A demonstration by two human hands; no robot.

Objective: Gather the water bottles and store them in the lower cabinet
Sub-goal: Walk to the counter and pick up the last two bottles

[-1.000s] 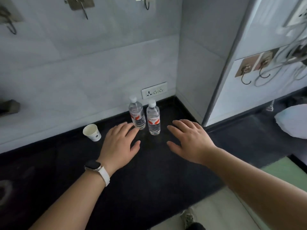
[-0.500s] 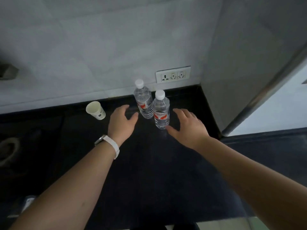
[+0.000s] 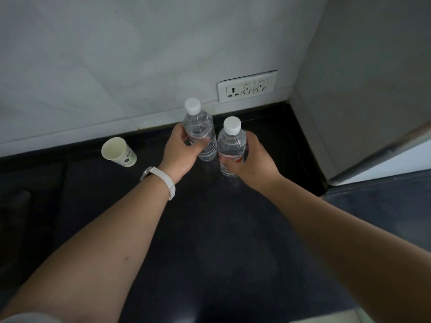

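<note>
Both hands are wrapped on now, the left hand [image 3: 178,151] clasping the rear bottle [image 3: 200,134] and the right hand [image 3: 253,159] the front bottle [image 3: 231,145], each around the waist for an upright lift off the black counter [image 3: 210,229] (half a second ago those palms only hovered, spread open).

bottle labels [image 3: 229,158] and cup print [image 3: 127,156] too blurred to read
</note>
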